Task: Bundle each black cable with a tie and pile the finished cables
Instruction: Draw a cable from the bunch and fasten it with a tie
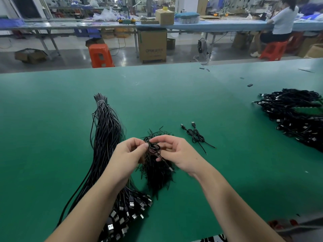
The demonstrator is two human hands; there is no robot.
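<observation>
Both hands meet over the middle of the green table point(52, 119), holding a small coiled black cable point(153, 147) between them. My left hand point(130, 152) pinches the coil from the left. My right hand point(172, 151) pinches it from the right, and the cable's plug end hangs below toward the table. Under the hands lies a heap of short black ties point(158, 173). A long bundle of loose black cables point(106, 137) stretches down the left, its USB plugs near me. Two tied cables point(196, 136) lie to the right of the hands. A big pile of finished cables point(297, 116) sits at the far right.
A few small black bits point(250, 85) lie scattered on the far right of the table. Beyond the table's far edge are an orange stool point(100, 55), cardboard boxes point(152, 45), a floor fan, long benches, and a seated person point(281, 23) at the back right.
</observation>
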